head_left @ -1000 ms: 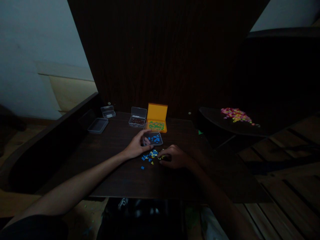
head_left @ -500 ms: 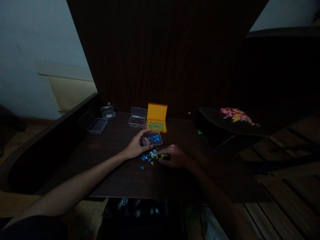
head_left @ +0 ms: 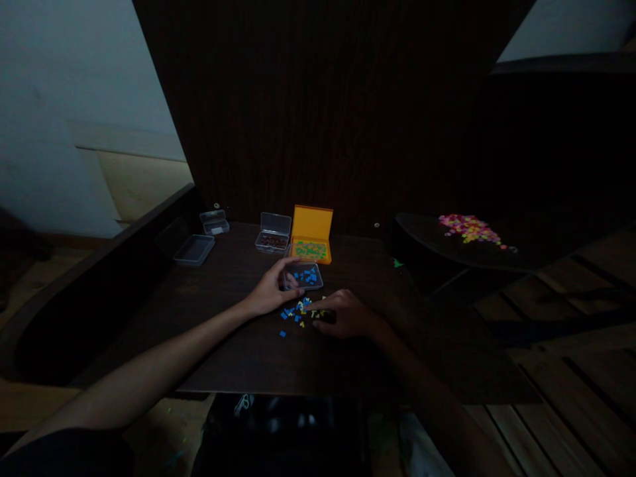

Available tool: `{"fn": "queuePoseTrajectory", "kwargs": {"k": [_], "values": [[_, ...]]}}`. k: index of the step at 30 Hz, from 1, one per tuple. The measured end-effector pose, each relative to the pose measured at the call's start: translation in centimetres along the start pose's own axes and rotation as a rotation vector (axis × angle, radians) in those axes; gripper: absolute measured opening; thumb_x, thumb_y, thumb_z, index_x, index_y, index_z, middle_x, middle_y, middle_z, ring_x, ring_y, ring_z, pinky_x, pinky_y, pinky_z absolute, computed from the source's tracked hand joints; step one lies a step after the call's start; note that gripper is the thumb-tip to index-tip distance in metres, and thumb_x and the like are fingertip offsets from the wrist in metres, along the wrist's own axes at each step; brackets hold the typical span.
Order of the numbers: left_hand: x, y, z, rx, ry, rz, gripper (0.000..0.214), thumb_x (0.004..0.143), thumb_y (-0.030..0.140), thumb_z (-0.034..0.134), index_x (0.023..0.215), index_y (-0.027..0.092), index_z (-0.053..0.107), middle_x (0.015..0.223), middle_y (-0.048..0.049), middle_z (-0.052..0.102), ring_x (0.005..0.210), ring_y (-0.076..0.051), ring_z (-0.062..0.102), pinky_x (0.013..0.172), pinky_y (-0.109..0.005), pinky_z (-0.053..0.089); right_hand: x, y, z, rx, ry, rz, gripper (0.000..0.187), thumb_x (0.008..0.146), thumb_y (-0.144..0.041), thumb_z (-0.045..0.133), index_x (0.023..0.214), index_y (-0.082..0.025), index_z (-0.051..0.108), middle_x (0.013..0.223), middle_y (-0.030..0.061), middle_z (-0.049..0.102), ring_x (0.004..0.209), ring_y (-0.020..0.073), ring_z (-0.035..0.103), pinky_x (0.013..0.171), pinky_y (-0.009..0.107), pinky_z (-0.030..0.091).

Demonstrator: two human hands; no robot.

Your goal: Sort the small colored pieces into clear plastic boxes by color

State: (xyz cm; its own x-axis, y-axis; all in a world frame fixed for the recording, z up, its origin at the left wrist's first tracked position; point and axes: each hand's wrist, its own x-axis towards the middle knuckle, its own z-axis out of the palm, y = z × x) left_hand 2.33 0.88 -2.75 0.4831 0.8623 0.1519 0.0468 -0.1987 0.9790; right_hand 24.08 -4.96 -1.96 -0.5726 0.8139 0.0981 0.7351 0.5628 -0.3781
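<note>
My left hand grips the left side of a small clear plastic box, thumb along the near edge and fingers round the far side. Several blue pieces lie inside it. Just in front of the box, a loose pile of small blue and pale yellow pieces is spread on the dark wooden tabletop. My right hand rests at the right of this pile, its index finger stretched into the pieces and the thumb apart below. No piece shows between those fingers.
Behind the box stands an open orange case with green pieces. To its left is an open clear box holding dark red bits. Farther left are a clear tray and a little lidded box. Pink and yellow pieces lie on a side ledge.
My right hand has shifted slightly, its index finger reaching a little farther left over the pile. My left hand and the clear box stay in place.
</note>
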Motion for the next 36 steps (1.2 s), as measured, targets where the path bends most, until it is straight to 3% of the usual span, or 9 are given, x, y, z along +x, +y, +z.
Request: {"fn": "queuePoseTrajectory", "kwargs": {"k": [6,17,23,29,36], "values": [[-0.1,0.2,0.0,0.014,-0.008,0.003,0.071,0.069,0.025,0.074,0.13,0.016,0.04,0.074,0.0025,0.058,0.07,-0.013,0.059,0.072,-0.03,0.05,-0.1,-0.1,0.1,-0.039,-0.003,0.03,0.037,0.076,-0.038,0.066,0.112,-0.03,0.069,0.105,0.0038,0.072,0.092,0.0223,0.064,0.084,0.034,0.042],[0.1,0.1,-0.1,0.003,-0.001,-0.004,0.074,0.067,0.026,0.076,0.13,0.014,0.04,0.075,0.0025,0.057,0.071,-0.013,0.058,0.072,-0.03,0.05,-0.1,0.4,-1.3,-0.043,0.035,-0.007,0.018,0.078,-0.032,0.063,0.089,-0.022,0.072,0.081,0.0019,0.074,0.07,0.015,0.065,0.07,0.026,0.04],[0.0,0.2,0.0,0.002,-0.009,-0.003,0.075,0.068,0.026,0.075,0.132,0.014,0.038,0.075,0.0018,0.057,0.071,-0.014,0.058,0.072,-0.031,0.049,-0.1,0.1,-0.9,0.056,0.023,-0.044,0.028,0.078,-0.032,0.062,0.103,-0.023,0.072,0.083,0.0021,0.074,0.067,0.0141,0.064,0.073,0.026,0.042],[0.0,0.2,0.0,0.021,-0.011,0.014,0.072,0.069,0.026,0.074,0.131,0.014,0.039,0.075,0.0013,0.057,0.07,-0.014,0.058,0.071,-0.031,0.049,-0.1,-0.6,0.1,-0.033,-0.016,-0.002,0.038,0.078,-0.041,0.063,0.114,-0.029,0.069,0.076,0.0032,0.071,0.073,0.0172,0.062,0.076,0.029,0.041],[0.1,-0.2,0.0,0.016,-0.009,0.033,0.071,0.069,0.026,0.074,0.13,0.016,0.04,0.075,0.0022,0.056,0.07,-0.014,0.057,0.071,-0.031,0.049,-0.2,-0.4,-0.3,0.025,0.004,-0.014,0.022,0.077,-0.038,0.065,0.093,-0.027,0.075,0.08,0.0027,0.073,0.077,0.0172,0.064,0.077,0.029,0.042]]}}
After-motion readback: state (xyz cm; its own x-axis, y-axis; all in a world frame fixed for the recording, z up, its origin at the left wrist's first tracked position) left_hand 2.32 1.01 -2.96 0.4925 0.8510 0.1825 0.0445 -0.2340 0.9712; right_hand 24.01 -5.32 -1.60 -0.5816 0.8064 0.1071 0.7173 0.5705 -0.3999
